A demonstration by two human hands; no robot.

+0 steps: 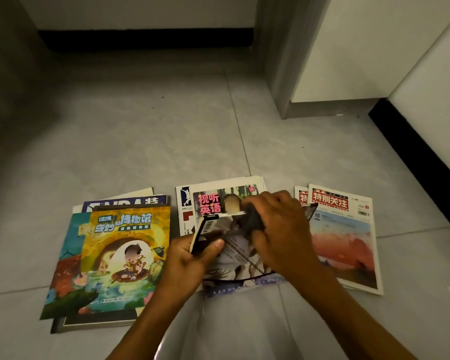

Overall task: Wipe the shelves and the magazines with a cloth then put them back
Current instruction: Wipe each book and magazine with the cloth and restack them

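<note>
- Grey tiled floor (140,141) carries three groups of magazines, with a white wall and black skirting (413,149) running along the right.
- Left pile (107,258): several issues stacked flat, a yellow cartoon cover uppermost, well apart from both hands.
- Right pile (346,237): two or more issues with red mastheads, lying flat, just beside the right forearm.
- Middle pile (234,193): issues lying flat beneath the work in progress.
- Held magazine (231,245): raised over the middle pile and tilted, near edge low, spine edge lifted at the left.
- Left hand (190,258): fingers under, thumb on top, clamped on the held magazine at its left edge near the spine.
- Right hand (278,227): fingers curled around a dark cloth (255,219), pressing it against the cover's upper area.
- Handling, as a judgement: the magazine looks light and thin; its cover bows where unsupported, so it is floppy rather than stiff.
- Glossy stock is probably slippery against other covers; stacks may slide if nudged.
- Pages could crease or tear under hard rubbing; light strokes running away from the spine seem safest.
- Best hold: the spine edge, where the bound pages are stiffest, as the left hand does now.
- Shelves are not in view.
</note>
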